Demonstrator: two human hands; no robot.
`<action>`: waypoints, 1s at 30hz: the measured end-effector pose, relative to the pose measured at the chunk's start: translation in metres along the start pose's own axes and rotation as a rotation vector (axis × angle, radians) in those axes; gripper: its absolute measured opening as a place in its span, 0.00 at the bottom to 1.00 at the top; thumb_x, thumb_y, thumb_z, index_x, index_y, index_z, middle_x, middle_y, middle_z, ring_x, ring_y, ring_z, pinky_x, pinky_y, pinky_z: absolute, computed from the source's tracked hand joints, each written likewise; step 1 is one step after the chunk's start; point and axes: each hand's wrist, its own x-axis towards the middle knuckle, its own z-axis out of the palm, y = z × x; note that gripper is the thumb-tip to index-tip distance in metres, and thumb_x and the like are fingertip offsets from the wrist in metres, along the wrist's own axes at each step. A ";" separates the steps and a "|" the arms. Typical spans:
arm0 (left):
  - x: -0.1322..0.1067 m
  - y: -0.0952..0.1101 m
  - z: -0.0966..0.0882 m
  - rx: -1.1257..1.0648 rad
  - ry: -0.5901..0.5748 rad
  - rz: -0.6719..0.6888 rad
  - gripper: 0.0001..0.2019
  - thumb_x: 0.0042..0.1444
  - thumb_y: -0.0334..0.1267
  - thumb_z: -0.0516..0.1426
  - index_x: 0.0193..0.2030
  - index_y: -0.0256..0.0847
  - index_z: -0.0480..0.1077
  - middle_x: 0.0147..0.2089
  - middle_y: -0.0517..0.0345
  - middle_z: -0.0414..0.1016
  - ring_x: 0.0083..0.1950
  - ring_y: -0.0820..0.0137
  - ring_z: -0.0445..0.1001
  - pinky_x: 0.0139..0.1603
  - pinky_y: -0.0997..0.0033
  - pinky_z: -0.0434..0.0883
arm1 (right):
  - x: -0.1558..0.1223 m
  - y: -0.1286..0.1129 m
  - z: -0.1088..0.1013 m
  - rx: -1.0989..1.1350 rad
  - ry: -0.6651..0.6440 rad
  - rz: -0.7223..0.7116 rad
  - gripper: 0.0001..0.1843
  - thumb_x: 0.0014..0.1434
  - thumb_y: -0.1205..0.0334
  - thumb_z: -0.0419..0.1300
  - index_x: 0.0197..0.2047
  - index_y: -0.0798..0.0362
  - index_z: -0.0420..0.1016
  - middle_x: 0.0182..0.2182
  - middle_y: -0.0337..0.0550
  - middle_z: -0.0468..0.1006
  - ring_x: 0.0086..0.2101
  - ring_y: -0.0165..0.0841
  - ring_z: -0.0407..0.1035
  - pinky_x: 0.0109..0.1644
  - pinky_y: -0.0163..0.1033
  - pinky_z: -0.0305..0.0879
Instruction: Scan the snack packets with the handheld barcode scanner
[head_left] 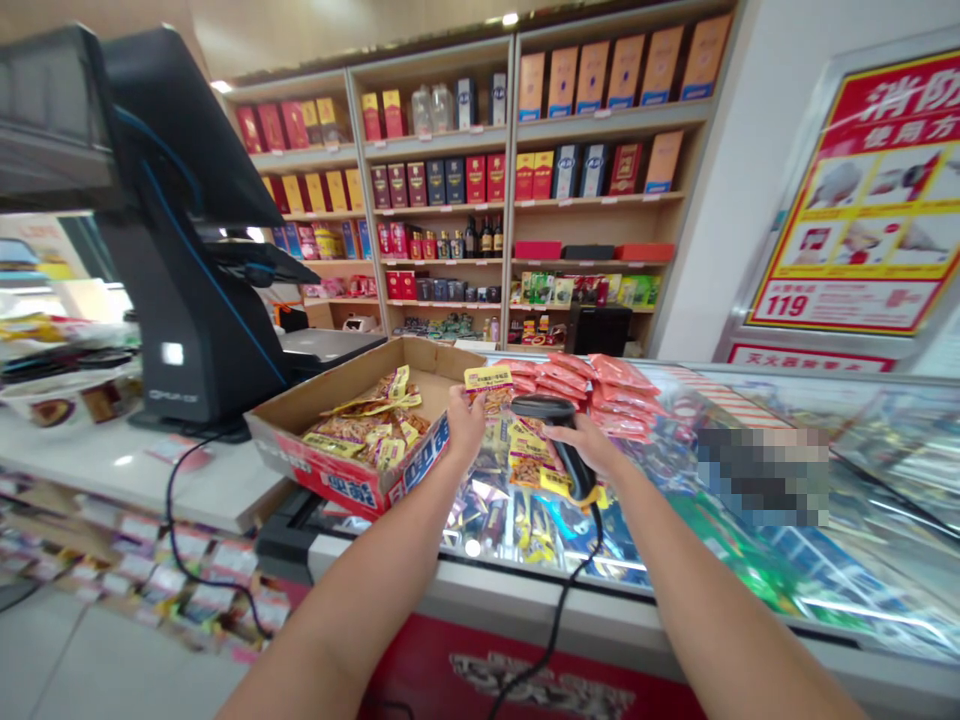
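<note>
A yellow-topped snack packet (487,381) is pinched in my left hand (466,420), just right of an open cardboard box (281,440). Several similar snack packets (360,437) lie inside that box. My right hand (589,447) grips a black barcode scanner (576,470), whose head points left toward the held packet. Below the scanner, another yellow snack packet (529,460) rests on the glass counter; the scanner and my fingers partly hide it. A pile of pink packets (619,385) lies just beyond my right hand.
A black checkout terminal (195,300) stands on the left counter. The scanner's cord (559,610) hangs over the front edge of the glass counter (517,585). Shelves (442,210) of boxed goods and bottles line the back wall. A red and yellow poster (862,200) hangs at right.
</note>
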 end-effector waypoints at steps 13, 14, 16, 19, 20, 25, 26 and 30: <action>0.004 -0.006 0.000 0.083 0.023 0.041 0.10 0.57 0.33 0.54 0.44 0.40 0.58 0.41 0.52 0.77 0.40 0.66 0.79 0.34 0.68 0.77 | 0.005 0.011 -0.004 -0.050 -0.048 -0.041 0.13 0.48 0.55 0.61 0.20 0.53 0.66 0.12 0.38 0.70 0.12 0.29 0.62 0.17 0.35 0.59; 0.004 -0.006 -0.001 0.103 0.031 0.052 0.10 0.57 0.33 0.55 0.44 0.40 0.59 0.41 0.53 0.77 0.41 0.66 0.78 0.35 0.67 0.77 | 0.004 0.010 -0.004 -0.029 -0.032 -0.031 0.12 0.47 0.54 0.62 0.21 0.53 0.66 0.12 0.37 0.70 0.12 0.29 0.62 0.17 0.35 0.58; 0.005 -0.007 -0.001 0.137 0.045 0.072 0.10 0.57 0.33 0.55 0.45 0.40 0.60 0.40 0.52 0.77 0.42 0.65 0.78 0.38 0.66 0.77 | 0.003 0.007 -0.002 0.010 -0.007 -0.014 0.13 0.45 0.54 0.63 0.23 0.53 0.66 0.14 0.37 0.70 0.12 0.29 0.62 0.16 0.35 0.59; 0.004 -0.006 -0.001 0.160 0.058 0.086 0.10 0.57 0.33 0.56 0.44 0.40 0.60 0.41 0.52 0.77 0.45 0.65 0.78 0.41 0.64 0.77 | 0.001 0.006 0.000 0.027 0.002 -0.013 0.14 0.43 0.53 0.64 0.23 0.53 0.66 0.14 0.36 0.70 0.13 0.29 0.64 0.16 0.34 0.59; 0.004 -0.005 -0.001 0.163 0.062 0.083 0.10 0.57 0.33 0.56 0.45 0.40 0.60 0.41 0.52 0.77 0.45 0.65 0.78 0.42 0.64 0.76 | 0.001 0.006 0.001 0.030 0.001 -0.012 0.14 0.43 0.53 0.64 0.23 0.53 0.66 0.14 0.36 0.70 0.13 0.29 0.63 0.16 0.34 0.60; -0.002 0.000 0.003 0.175 0.078 0.062 0.12 0.57 0.34 0.57 0.46 0.40 0.60 0.41 0.51 0.77 0.44 0.64 0.78 0.43 0.62 0.76 | 0.006 0.009 0.007 0.094 0.004 -0.009 0.14 0.43 0.54 0.64 0.25 0.53 0.66 0.15 0.36 0.71 0.13 0.29 0.63 0.16 0.34 0.61; -0.001 0.002 0.003 0.182 0.089 0.064 0.12 0.57 0.34 0.57 0.46 0.40 0.60 0.42 0.51 0.77 0.45 0.64 0.77 0.45 0.62 0.75 | 0.008 0.007 0.009 0.107 0.014 -0.008 0.14 0.43 0.54 0.65 0.26 0.53 0.66 0.15 0.36 0.71 0.13 0.29 0.63 0.16 0.35 0.61; 0.009 0.021 -0.005 0.199 0.134 0.115 0.14 0.56 0.32 0.56 0.48 0.39 0.60 0.47 0.46 0.75 0.50 0.64 0.75 0.52 0.60 0.72 | 0.018 -0.013 0.024 0.123 0.009 -0.006 0.14 0.42 0.54 0.65 0.27 0.53 0.67 0.15 0.36 0.71 0.13 0.30 0.63 0.15 0.35 0.61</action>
